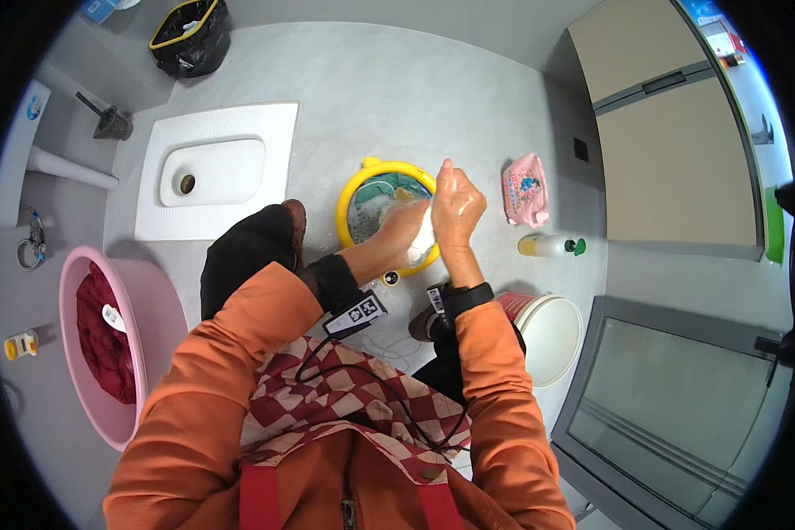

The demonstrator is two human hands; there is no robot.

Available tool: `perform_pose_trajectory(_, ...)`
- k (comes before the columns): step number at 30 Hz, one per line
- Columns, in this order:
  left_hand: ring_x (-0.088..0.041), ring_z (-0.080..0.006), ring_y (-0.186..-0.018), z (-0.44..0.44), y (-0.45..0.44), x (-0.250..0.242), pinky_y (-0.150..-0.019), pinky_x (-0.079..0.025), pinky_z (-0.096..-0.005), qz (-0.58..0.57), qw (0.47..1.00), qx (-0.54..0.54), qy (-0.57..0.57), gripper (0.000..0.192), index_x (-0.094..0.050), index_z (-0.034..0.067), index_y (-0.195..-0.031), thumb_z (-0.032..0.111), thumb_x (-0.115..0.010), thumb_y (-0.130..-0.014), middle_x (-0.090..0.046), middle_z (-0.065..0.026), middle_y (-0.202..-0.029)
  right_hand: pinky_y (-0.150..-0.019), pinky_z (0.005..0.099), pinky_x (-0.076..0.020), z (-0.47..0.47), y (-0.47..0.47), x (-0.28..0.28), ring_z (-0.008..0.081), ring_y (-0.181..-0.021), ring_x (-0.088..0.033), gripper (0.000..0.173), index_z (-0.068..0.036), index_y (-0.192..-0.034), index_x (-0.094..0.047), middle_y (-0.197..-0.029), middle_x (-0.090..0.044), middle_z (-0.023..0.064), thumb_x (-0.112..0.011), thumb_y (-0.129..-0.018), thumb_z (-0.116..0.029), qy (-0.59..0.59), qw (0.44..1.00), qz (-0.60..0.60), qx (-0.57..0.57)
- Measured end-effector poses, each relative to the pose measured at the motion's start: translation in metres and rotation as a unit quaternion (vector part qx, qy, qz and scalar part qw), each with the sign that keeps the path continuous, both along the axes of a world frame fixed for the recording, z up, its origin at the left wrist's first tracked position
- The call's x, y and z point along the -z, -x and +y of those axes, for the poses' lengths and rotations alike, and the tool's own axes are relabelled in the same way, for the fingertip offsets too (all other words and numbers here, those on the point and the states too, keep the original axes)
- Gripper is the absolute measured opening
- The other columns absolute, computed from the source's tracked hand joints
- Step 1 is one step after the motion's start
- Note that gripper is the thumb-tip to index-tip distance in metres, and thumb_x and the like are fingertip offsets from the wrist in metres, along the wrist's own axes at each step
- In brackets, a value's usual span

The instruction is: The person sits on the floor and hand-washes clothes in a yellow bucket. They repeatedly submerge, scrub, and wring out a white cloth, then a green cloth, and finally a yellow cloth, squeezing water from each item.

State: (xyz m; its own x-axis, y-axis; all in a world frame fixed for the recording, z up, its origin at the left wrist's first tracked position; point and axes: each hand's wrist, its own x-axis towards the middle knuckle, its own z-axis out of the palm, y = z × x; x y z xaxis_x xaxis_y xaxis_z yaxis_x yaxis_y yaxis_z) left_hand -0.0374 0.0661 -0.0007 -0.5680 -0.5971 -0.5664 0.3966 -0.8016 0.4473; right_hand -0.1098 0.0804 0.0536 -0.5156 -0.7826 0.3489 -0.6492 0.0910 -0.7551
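Observation:
A round yellow-rimmed basin (pixel 342 218) stands on the floor before me, with sudsy water and green cloth (pixel 397 182) in it. Over its right side, my left hand (pixel 404 232) grips a wet white cloth (pixel 424 240). My right hand (pixel 458 202), wet and closed like a fist, holds the upper end of that cloth at the basin's right rim. The cloth runs between the two hands. Some pale material lies in the water behind my left hand; its kind is unclear.
A white squat toilet (pixel 215 169) is at the left, and a pink tub (pixel 156 311) with dark red fabric (pixel 99 331) stands below it. On the right are a pink packet (pixel 525 191), a pump bottle (pixel 546 245), a white bucket (pixel 553 341) and a glass-panelled door (pixel 662 397).

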Motion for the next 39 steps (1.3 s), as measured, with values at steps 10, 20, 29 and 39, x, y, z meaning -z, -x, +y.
perform_pose_trajectory(10,-0.058,-0.0147,-0.073,0.006,0.003,-0.038,-0.063,-0.048,-0.0291,-0.014,0.999,0.022,0.04,0.025,-0.058,0.002,-0.094,0.024,-0.049,-0.09,-0.059,-0.0052,-0.085,-0.048,0.0279,-0.0353,-0.002,0.041,-0.003,0.0095,-0.05,-0.041,0.044,-0.002,-0.063,-0.055,-0.054,-0.049,0.0012,-0.054,-0.089,-0.037,-0.107,0.979,-0.172,-0.029)
perform_pose_trajectory(20,-0.06,-0.0148,-0.079,-0.044,-0.033,-0.04,-0.072,-0.048,-0.0275,-0.134,0.898,0.162,0.386,0.04,-0.057,0.0,-0.101,0.037,-0.062,-0.084,-0.063,-0.0067,-0.087,-0.068,0.0258,-0.0426,0.038,0.068,-0.028,0.0105,-0.075,-0.052,0.023,0.001,-0.079,-0.065,-0.073,-0.059,0.0026,-0.066,-0.082,-0.022,-0.19,0.94,-0.15,-0.242)
perform_pose_trajectory(29,-0.06,-0.0124,-0.08,-0.048,-0.032,-0.054,-0.073,-0.047,-0.0253,-0.223,0.86,0.215,0.406,0.042,-0.061,0.002,-0.096,0.037,-0.073,-0.075,-0.064,-0.0035,-0.086,-0.069,0.0228,-0.0444,0.029,0.1,-0.01,0.0108,-0.082,-0.054,0.02,0.0,-0.093,-0.059,-0.095,-0.057,0.0064,-0.067,-0.079,-0.011,0.017,0.884,-0.461,-0.076)
perform_pose_trajectory(39,-0.056,-0.011,-0.077,-0.03,-0.009,-0.021,-0.068,-0.046,-0.0269,0.076,0.995,0.048,0.037,0.032,-0.055,0.008,-0.096,0.04,-0.051,-0.092,-0.06,-0.0016,-0.088,-0.056,0.0327,-0.0464,0.019,-0.011,-0.012,0.0279,-0.06,-0.058,0.009,-0.004,-0.08,-0.062,-0.07,-0.061,0.0128,-0.066,-0.076,-0.012,0.076,0.965,0.11,-0.226)
